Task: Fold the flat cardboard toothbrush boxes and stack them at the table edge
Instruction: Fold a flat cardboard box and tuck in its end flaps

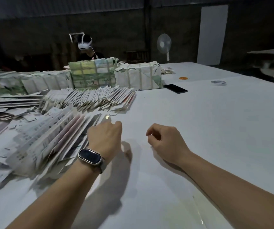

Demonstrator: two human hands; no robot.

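Flat boxes (pixel 53 138) fanned just left of left hand (pixel 104 136); both hands loosely curled, empty.

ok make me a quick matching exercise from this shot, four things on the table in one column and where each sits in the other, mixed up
Things:
1. black phone
2. orange tape roll
3. left hand
4. strapped white bundle

Places:
A. at the fanned flat boxes, near the front
B. just left of the phone, at the back
C. beyond the phone, further out on the white table
D. right of the white bundle, flat on the table

Pairs: 1-D, 2-C, 3-A, 4-B
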